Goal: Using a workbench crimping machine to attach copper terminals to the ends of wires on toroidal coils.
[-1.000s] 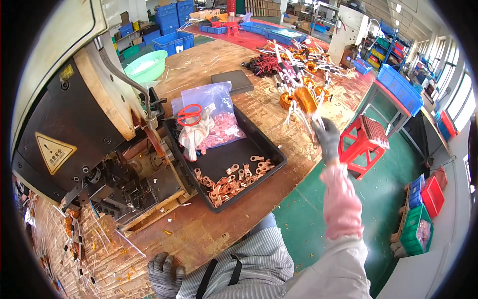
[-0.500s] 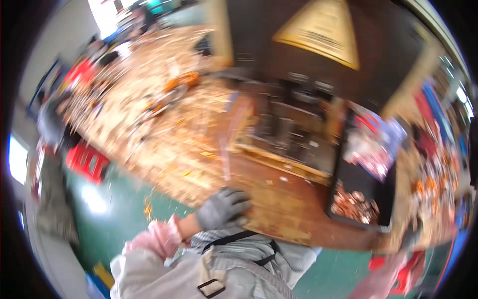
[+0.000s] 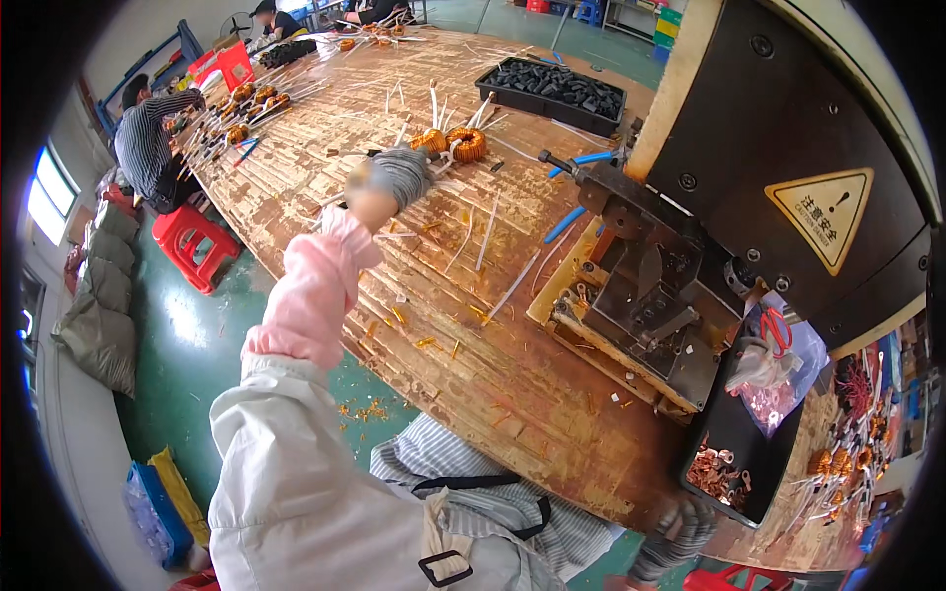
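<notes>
My left hand (image 3: pixel 399 177), in a grey knit glove, is stretched far out over the worn wooden table. Right beside its fingertips are two orange copper-wound ring coils (image 3: pixel 467 145) with white leads standing up. The back of the glove hides the fingers, so I cannot tell whether they grip a coil. At the table's near edge, my right hand (image 3: pixel 674 540), gloved in grey too, is by the lower end of a black tray (image 3: pixel 763 483). Copper terminals (image 3: pixel 716 473) lie in that tray. How far the right fingers are closed is unclear.
A dark press (image 3: pixel 660 266) with a yellow warning triangle stands at right. Behind it lies a bin of black pieces (image 3: pixel 552 89). Wire scraps and blue-handled tools litter the table (image 3: pixel 473 384). A co-worker (image 3: pixel 153 143) sits at far left near a red stool (image 3: pixel 194 246).
My left hand has gone from the near table edge forward to the ring coils. My right hand has moved left to the tray's near end. The view has turned, and the motion blur has eased.
</notes>
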A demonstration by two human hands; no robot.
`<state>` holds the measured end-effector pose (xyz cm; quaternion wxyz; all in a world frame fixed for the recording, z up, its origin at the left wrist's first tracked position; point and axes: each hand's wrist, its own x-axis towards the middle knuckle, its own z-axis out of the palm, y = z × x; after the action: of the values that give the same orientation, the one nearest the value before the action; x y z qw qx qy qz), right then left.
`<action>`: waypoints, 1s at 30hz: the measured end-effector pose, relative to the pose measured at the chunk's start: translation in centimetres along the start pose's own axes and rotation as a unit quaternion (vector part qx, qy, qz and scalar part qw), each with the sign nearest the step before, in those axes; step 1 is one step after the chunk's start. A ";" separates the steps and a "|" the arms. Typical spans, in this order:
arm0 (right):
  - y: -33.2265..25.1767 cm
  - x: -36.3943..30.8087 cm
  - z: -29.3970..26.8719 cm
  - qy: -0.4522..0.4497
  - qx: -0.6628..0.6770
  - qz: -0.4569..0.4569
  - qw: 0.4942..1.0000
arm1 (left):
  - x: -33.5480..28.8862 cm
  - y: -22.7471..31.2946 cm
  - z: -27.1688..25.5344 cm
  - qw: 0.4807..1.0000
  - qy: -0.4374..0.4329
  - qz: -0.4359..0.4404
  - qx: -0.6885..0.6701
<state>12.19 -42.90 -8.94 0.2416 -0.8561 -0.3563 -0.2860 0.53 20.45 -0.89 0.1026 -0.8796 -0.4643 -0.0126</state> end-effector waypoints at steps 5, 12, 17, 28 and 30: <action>-1.1 -0.9 4.3 -0.058 0.044 0.012 0.997 | 4.0 -1.8 4.8 0.992 0.006 -0.002 -0.127; -3.9 1.2 2.9 -0.025 -0.010 0.017 0.999 | -2.2 -1.3 0.4 0.974 -0.020 0.058 -0.218; -3.3 0.4 3.2 -0.026 0.009 0.021 0.999 | -8.7 -2.8 0.0 0.958 0.024 0.227 -0.173; -1.3 -1.4 4.4 -0.038 0.033 0.048 0.998 | -9.0 6.6 -1.3 0.969 0.080 0.234 -0.023; -1.6 -1.1 4.4 -0.041 0.040 0.032 0.998 | -6.8 7.4 1.5 0.973 0.076 0.216 0.012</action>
<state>11.73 -39.68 -12.50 0.2698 -0.8675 -0.3497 -0.2288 2.63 11.12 -4.39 0.1482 -0.9542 -0.2547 -0.0513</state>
